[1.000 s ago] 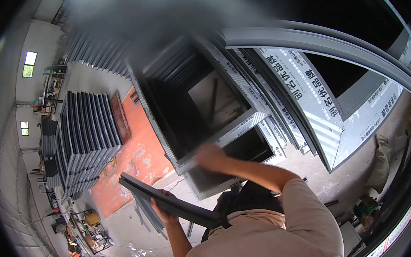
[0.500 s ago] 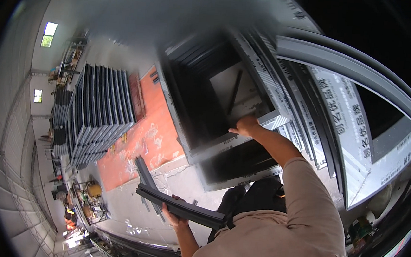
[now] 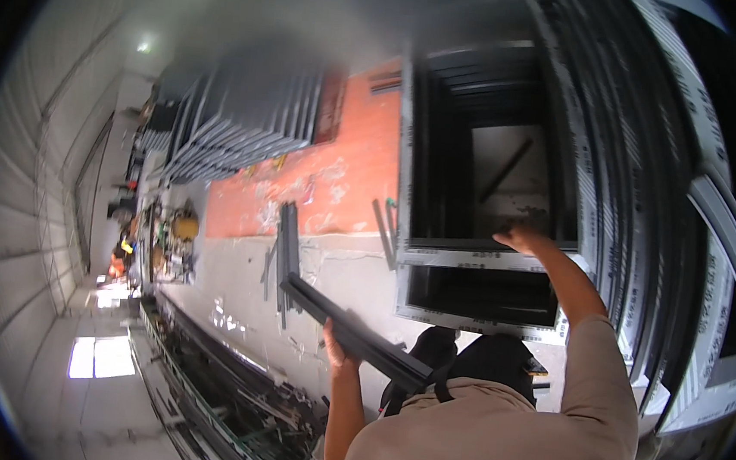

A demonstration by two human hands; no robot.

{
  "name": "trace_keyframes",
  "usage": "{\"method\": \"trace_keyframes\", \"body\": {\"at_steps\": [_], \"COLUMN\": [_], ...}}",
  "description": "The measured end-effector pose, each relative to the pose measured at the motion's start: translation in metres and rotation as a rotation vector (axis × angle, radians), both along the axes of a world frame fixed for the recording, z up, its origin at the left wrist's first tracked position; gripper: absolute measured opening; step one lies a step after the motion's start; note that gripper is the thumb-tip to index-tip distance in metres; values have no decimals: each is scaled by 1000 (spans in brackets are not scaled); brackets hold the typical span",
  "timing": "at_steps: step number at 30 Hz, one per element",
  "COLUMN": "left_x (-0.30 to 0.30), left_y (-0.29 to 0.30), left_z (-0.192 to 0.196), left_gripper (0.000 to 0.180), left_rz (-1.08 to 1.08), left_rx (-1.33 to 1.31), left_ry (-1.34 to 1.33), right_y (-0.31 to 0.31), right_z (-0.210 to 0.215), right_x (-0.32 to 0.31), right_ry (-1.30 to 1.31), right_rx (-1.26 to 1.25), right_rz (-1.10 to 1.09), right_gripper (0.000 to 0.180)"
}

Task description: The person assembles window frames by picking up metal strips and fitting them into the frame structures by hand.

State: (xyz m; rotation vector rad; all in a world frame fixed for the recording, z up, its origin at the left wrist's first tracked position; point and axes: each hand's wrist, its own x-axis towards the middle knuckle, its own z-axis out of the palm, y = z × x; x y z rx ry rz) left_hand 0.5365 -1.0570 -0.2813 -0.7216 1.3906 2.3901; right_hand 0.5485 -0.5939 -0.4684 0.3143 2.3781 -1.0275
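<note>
Left hand [image 3: 337,349], grip wrapped round a long dark metal profile bar [image 3: 351,332], fingers closed on it about mid-length. Bar runs on a slant, upper end near a short dark profile piece [image 3: 285,254] lying on the grey concrete floor [image 3: 232,306], lower end passing beside the person's dark cap [image 3: 496,357]. Bar is held off the floor, in the air.

Right hand [image 3: 519,238], arm stretched up and forward, resting on the lower inner edge of a square grey aluminium window frame [image 3: 409,147]. Fingers look curled over that edge; whether the grip is fully clamped or just laid on it, cannot tell, the hand is small and partly against dark shadow. That frame is the front one of a stack of like frames leaning together; a second lower opening [image 3: 480,292] shows just beneath the hand. White-wrapped curved frame pieces [image 3: 712,248] stand at the right of the stack.

Behind the frames, an orange-red painted floor patch [image 3: 320,183]. Farther left, a row of dark grey panels [image 3: 237,133] stacked on edge, tilted. Along the left lower side, a heap of dark scrap profiles [image 3: 233,410] and a yellow tool-like object [image 3: 185,227], too small to tell. Person wears a beige short-sleeved shirt [image 3: 498,439].
</note>
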Motion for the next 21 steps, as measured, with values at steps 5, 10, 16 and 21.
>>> {"method": "trace_keyframes", "body": {"at_steps": [5, 10, 16, 21], "left_x": [0, -15, -32, -48], "left_y": [-4, -4, 29, 66], "left_z": [0, -13, -18, -19], "left_gripper": [50, 54, 50, 46], "left_rz": [-56, -54, -158, -177], "left_rx": [178, 185, 264, 209], "left_ry": [-22, -20, 52, -28], "right_y": [8, 16, -36, -151], "right_z": [-4, 18, 153, 185], "right_x": [2, -17, -27, 3], "right_ry": [-23, 246, 496, 552], "right_rx": [0, -2, -180, -451], "right_rz": [118, -184, -376, -257], "right_gripper": [81, 65, 44, 45]}}
